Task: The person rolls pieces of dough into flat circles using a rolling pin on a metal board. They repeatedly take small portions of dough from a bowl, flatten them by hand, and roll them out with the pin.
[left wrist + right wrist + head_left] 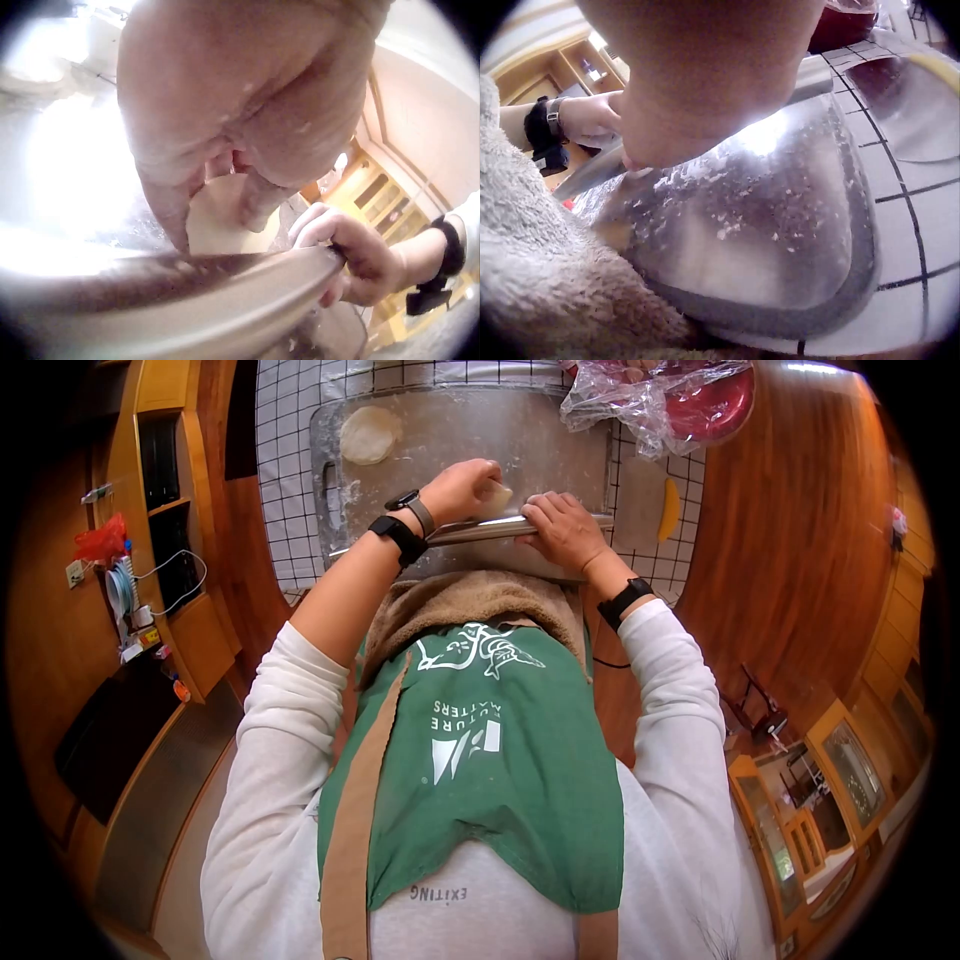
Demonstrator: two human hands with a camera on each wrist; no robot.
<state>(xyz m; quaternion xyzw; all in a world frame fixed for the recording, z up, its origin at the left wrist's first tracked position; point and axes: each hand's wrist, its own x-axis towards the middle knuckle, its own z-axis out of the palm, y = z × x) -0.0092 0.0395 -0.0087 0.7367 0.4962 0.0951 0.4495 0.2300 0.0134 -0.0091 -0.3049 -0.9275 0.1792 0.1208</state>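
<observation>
A steel rolling pin (478, 532) lies across the near part of a floured metal board (440, 440). The left hand (463, 490) pinches a small pale dough disc (494, 498) by its edge, just beyond the pin; the left wrist view shows the disc (221, 214) between thumb and fingers. The right hand (565, 532) grips the pin near its right end, fingers curled over it, also visible in the left wrist view (352, 251). A flat round dough sheet (369, 435) rests at the board's far left corner.
Beyond the board's far right corner stands a red bowl (708, 405) with clear plastic wrap (620, 405). A yellow curved object (669, 510) lies right of the board on the gridded tablecloth (285, 480). A brown fleece cloth (480, 595) covers the near side.
</observation>
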